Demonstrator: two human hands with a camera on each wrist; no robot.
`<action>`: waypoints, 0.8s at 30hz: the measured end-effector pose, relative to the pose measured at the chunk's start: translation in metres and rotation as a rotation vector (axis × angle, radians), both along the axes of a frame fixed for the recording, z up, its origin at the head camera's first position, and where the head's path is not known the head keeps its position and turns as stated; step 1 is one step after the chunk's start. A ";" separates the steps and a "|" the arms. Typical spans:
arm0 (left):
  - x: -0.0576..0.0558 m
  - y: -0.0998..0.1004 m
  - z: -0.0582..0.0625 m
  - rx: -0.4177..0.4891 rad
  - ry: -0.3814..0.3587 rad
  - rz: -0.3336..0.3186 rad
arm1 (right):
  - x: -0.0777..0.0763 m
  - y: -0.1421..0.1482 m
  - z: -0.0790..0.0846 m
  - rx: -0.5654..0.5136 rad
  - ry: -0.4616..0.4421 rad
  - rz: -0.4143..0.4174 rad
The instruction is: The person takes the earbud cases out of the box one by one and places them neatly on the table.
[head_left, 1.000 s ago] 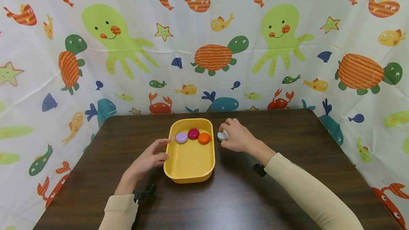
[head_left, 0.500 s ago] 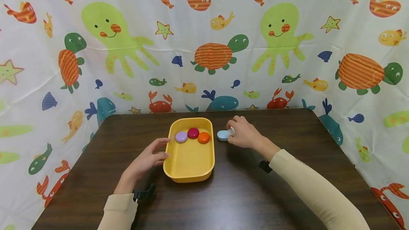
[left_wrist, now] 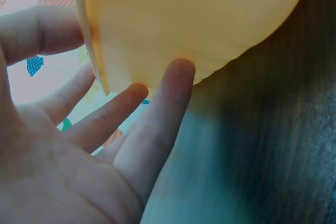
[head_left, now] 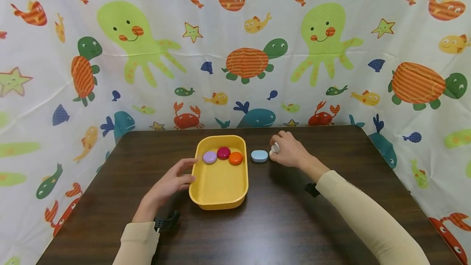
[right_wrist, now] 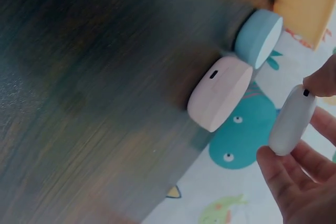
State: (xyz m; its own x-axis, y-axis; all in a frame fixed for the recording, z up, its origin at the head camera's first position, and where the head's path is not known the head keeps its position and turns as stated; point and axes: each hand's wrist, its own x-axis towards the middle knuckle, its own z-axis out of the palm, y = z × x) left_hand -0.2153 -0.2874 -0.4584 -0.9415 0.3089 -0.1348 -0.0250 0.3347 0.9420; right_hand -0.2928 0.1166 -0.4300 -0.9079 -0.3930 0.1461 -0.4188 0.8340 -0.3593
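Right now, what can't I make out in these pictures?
Head view: the pink case, mostly or wholly covered by the right hand.
Head view: most of the white case, in that hand.
Right wrist view: most of the yellow bin, cut by the frame's edge.
Left wrist view: the bin's inside, hidden by its wall.

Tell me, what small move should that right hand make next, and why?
I'd probably lower the white case beside the pink case: the right hand holds it above the table, where the pink one and the blue case sit side by side.
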 end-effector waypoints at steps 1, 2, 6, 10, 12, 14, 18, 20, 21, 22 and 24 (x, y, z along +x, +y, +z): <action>0.001 0.000 0.000 -0.001 0.000 0.000 | 0.000 0.001 0.000 -0.003 -0.004 -0.003; 0.001 -0.001 0.001 0.000 0.000 -0.001 | 0.001 0.002 0.000 -0.004 -0.007 -0.007; 0.003 -0.002 0.001 -0.001 -0.001 -0.004 | 0.002 0.005 -0.001 0.008 -0.021 -0.029; 0.004 -0.003 -0.001 -0.009 -0.006 -0.001 | 0.005 0.009 -0.001 0.022 -0.036 -0.054; 0.005 -0.004 -0.002 -0.015 -0.008 0.001 | 0.006 0.011 -0.001 0.024 -0.042 -0.063; 0.007 -0.004 -0.002 -0.018 -0.012 0.005 | 0.007 0.013 -0.001 0.023 -0.045 -0.074; 0.011 -0.006 0.001 -0.014 -0.008 -0.006 | 0.008 0.017 -0.003 0.020 -0.045 -0.088; 0.013 -0.006 0.002 -0.008 -0.005 -0.015 | 0.009 0.019 -0.005 0.019 -0.047 -0.097; 0.014 -0.007 0.003 -0.006 -0.004 -0.020 | 0.010 0.020 -0.006 0.021 -0.046 -0.098; 0.015 -0.007 0.003 -0.002 -0.005 -0.020 | 0.010 0.022 -0.006 0.024 -0.045 -0.100; 0.016 -0.008 0.004 0.002 -0.005 -0.024 | 0.012 0.024 -0.007 0.027 -0.041 -0.102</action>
State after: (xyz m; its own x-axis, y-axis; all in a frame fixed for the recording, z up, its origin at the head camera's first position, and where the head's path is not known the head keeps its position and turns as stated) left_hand -0.1990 -0.2954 -0.4543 -0.9332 0.3312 -0.1390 -0.0219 0.3338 0.9424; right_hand -0.2811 0.1410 -0.4373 -0.9483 -0.3019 0.0981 -0.3168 0.8811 -0.3512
